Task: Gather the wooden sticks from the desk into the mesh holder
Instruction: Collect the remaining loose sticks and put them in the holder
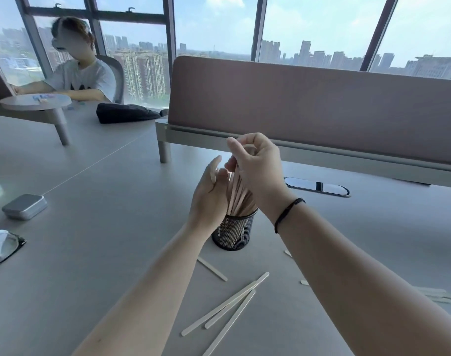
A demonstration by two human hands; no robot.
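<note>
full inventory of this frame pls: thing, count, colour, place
mesh holder: 1, black, desk centre, upright
sticks in holder: a bundle, pale wood, standing in it
loose sticks: at least 4 plus some partly hidden, pale wood, flat on desk in front of the holder
desk: 1, grey
divider panel: 1, brownish, behind holder
cable port: 1, dark, right of holder
tin: 1, silver, left
pouch: 1, black, far left
seated person: 1, white shirt, far left
left hand: touches the bundle's left side
right hand: black wristband, fingers curled round the stick tops
</note>
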